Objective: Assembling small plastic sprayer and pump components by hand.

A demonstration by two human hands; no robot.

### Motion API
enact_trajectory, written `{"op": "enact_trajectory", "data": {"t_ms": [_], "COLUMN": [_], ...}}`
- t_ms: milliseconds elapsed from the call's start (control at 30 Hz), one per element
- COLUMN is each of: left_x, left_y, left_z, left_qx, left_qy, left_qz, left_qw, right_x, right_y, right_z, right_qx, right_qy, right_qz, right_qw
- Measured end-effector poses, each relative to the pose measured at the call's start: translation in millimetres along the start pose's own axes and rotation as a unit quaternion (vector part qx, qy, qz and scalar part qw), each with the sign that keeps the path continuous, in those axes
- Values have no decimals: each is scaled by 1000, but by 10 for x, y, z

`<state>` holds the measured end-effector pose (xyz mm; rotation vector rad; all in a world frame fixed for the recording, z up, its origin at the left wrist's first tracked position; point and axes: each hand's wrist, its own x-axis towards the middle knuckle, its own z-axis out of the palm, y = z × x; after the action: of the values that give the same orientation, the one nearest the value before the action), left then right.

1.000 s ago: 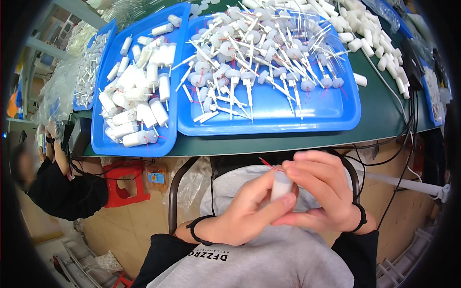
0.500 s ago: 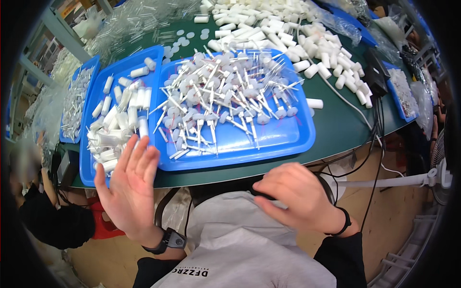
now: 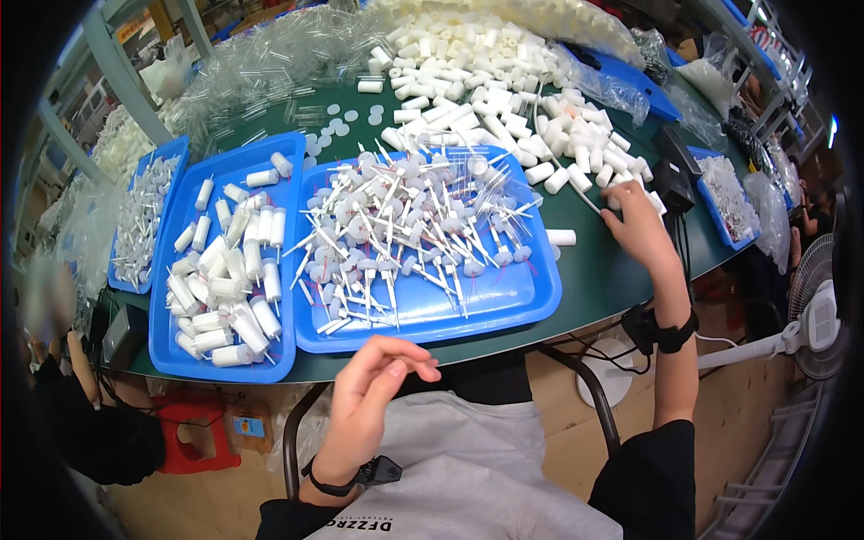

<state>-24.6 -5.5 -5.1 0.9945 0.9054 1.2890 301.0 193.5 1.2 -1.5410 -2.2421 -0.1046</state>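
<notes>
My left hand (image 3: 373,391) hovers over my lap at the table's front edge. Its fingers are loosely bent, and nothing shows in them. My right hand (image 3: 643,229) is stretched out to the right edge of a pile of white foam-like cylinders (image 3: 504,117), thumb and forefinger apart; whether its fingertips touch a cylinder is hard to see. In the middle a blue tray (image 3: 504,310) bears many thin white stems with translucent round discs and clear tubes. The blue tray to its left (image 3: 162,297) has white cylinders with thin tips.
A white cable (image 3: 589,203) runs beside the cylinder pile. Black power adapters (image 3: 673,184) and another blue tray (image 3: 733,236) stand at the right. A narrow blue tray (image 3: 129,274) is at the far left. Clear tubes (image 3: 270,63) lie at the back. A fan (image 3: 814,315) stands at right.
My right hand has moved from above my lap forward and right to the cylinder pile. The left hand has drawn back from the left tray to the right, its fingers now bent.
</notes>
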Motion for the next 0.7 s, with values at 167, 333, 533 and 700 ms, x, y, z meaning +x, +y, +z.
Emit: {"op": "enact_trajectory", "data": {"t_ms": [167,333,533,700], "left_x": [38,74,89,38], "left_y": [-52,-11,17,-102], "left_z": [1,110,277,132], "left_qx": [-2,-2,-86,-39], "left_qy": [-33,-42,-21,25], "left_qz": [-19,-42,-22,97], "left_qw": [999,998,996,994], "right_x": [-71,-209,-657,-675], "right_y": [-55,-802,-1733,-1845], "right_z": [-9,-288,-332,-274], "right_qx": [44,177,403,463], "right_qy": [41,120,-76,-112], "right_qz": [93,-11,-234,-212], "right_qw": [994,977,881,854]}}
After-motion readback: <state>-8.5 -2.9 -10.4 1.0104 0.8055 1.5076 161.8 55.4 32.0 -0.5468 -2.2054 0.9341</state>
